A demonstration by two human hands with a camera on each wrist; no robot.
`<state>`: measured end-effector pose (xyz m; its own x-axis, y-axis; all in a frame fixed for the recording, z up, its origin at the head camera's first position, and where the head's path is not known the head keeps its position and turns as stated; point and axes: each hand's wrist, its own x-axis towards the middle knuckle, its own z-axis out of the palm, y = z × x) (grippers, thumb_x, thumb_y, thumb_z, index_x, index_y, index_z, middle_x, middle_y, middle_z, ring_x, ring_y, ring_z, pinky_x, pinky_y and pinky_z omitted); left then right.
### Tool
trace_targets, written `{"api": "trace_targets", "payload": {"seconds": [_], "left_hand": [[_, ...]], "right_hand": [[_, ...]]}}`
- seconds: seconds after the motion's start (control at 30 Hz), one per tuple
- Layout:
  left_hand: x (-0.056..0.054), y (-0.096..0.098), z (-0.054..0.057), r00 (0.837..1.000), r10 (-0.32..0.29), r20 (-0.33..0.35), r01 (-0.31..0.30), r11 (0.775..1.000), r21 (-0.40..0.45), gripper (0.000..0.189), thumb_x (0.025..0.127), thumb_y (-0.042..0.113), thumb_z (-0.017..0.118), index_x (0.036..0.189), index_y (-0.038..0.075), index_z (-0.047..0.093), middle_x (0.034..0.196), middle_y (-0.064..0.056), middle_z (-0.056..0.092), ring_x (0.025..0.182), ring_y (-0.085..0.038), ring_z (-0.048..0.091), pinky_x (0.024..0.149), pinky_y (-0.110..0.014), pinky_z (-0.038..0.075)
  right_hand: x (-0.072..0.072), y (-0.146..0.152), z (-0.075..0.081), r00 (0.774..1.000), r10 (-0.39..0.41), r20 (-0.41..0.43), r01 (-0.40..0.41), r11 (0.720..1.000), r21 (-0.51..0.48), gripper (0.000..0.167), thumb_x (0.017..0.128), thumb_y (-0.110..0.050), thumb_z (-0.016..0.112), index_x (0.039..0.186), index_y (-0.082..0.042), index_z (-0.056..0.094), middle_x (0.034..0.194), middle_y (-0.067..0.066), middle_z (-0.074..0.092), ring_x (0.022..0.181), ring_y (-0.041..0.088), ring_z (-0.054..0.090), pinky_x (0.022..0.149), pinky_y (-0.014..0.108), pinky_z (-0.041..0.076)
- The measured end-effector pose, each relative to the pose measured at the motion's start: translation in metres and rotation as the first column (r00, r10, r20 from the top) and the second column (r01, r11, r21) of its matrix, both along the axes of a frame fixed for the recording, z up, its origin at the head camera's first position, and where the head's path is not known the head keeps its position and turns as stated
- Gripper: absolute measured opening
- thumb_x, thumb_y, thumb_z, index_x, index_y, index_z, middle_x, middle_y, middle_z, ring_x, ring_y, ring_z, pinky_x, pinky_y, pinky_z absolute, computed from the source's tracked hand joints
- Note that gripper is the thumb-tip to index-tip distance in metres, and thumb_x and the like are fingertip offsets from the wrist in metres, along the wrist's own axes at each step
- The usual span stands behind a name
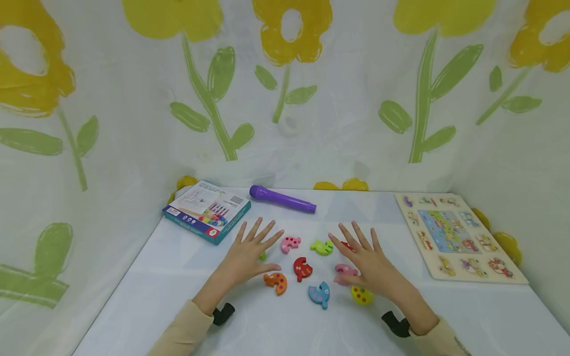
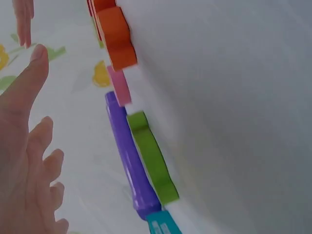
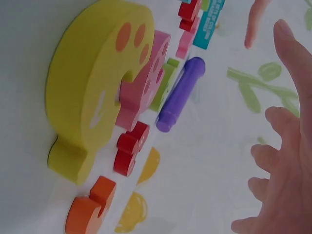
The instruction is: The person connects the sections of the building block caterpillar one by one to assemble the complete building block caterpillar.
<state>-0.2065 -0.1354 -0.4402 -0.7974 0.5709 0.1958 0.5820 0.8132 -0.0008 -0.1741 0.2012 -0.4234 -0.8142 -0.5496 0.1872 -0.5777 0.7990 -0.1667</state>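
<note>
My left hand (image 1: 250, 254) is held over the white table with its fingers spread, and it holds nothing. Just under its thumb lies an orange spotted animal piece (image 1: 279, 282); a green piece (image 2: 153, 158) is mostly hidden by this hand in the head view. My right hand (image 1: 371, 262), also spread and holding nothing, is nearest to a pink piece (image 1: 345, 269) and a yellow spotted piece (image 1: 362, 295), both partly covered by it. Between the hands lie a red piece (image 1: 303, 269), a blue one (image 1: 318, 294), a spotted pink one (image 1: 290, 244) and a green striped one (image 1: 322, 247).
A purple microphone-shaped stick (image 1: 283, 199) lies at the back. To its left is a flat teal-edged box (image 1: 209, 210). A wooden picture puzzle board (image 1: 460, 237) lies on the right. Flower-printed cloth (image 1: 338, 113) hangs behind the table.
</note>
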Motion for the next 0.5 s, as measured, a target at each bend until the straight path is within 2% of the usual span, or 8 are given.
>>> {"api": "trace_targets", "payload": {"seconds": [0.23, 0.37, 0.5], "left_hand": [[0.005, -0.027, -0.003, 0.998, 0.016, 0.067, -0.018, 0.999, 0.034, 0.088, 0.083, 0.064, 0.061, 0.153, 0.025, 0.028, 0.158, -0.007, 0.023, 0.145, -0.035, 0.015, 0.114, -0.06, 0.009], [0.007, -0.041, -0.006, 0.993, 0.027, 0.119, -0.032, 0.998, 0.046, 0.089, 0.083, 0.061, 0.064, 0.153, 0.021, 0.028, 0.156, -0.011, 0.027, 0.144, -0.037, 0.019, 0.114, -0.06, 0.01], [0.005, -0.05, -0.007, 0.984, 0.014, 0.178, -0.031, 0.995, 0.09, 0.088, 0.084, 0.056, 0.066, 0.153, 0.015, 0.03, 0.154, -0.014, 0.031, 0.142, -0.037, 0.024, 0.114, -0.059, 0.014]], "right_hand": [[0.003, -0.013, -0.002, 0.999, 0.05, -0.004, -0.05, 0.999, -0.016, 0.094, 0.079, -0.055, 0.072, 0.154, -0.023, 0.026, 0.16, 0.012, 0.014, 0.145, 0.04, -0.001, 0.11, 0.067, -0.004], [0.003, -0.02, -0.003, 0.996, 0.092, 0.002, -0.092, 0.995, -0.028, 0.089, 0.079, -0.051, 0.074, 0.152, -0.02, 0.033, 0.159, 0.012, 0.019, 0.144, 0.042, 0.004, 0.109, 0.07, 0.0], [-0.001, -0.027, -0.004, 0.991, 0.133, 0.008, -0.133, 0.991, 0.013, 0.086, 0.08, -0.054, 0.071, 0.151, -0.02, 0.034, 0.16, 0.011, 0.018, 0.145, 0.041, 0.004, 0.108, 0.07, 0.005]]}}
